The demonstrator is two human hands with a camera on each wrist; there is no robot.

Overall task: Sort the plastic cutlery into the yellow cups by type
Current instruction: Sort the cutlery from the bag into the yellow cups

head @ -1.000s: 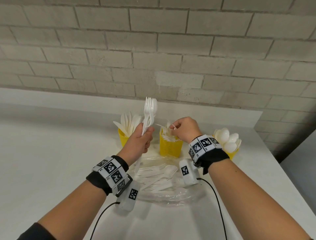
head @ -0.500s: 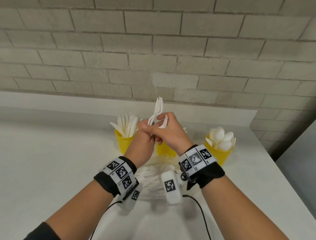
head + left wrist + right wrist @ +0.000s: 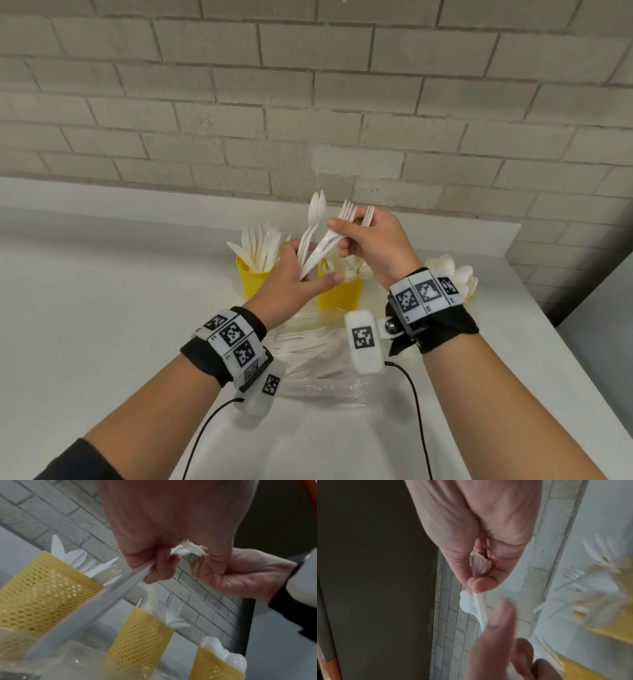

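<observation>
Pale brick backs a white table where the sorting goes on. Right fingers are clamped on a small bunch of forks near their heads, tines up and tilted toward the wall. The right hand is drawing them away from the left hand, whose fingers are curled round the handles of two spoons that stand almost upright; the fork handles cross these low down, right at the left fingers, so the two bunches make a V. Both hands hover above the middle cup.

Outward from there, three yellow cups stand in a row toward the table's back edge: the left cup holds knives, the middle one forks, the right cup, mostly hidden behind the right wrist, spoons. Toward the front edge, under the wrists, a heap of unsorted cutlery lies on a clear plastic wrapper.

I judge the step to be splitting a mixed handful by type. Next, the forks need to come fully free of the left grip and drop handle-first into the middle cup; the spoons then belong in the right cup. Plenty remains in the heap.
</observation>
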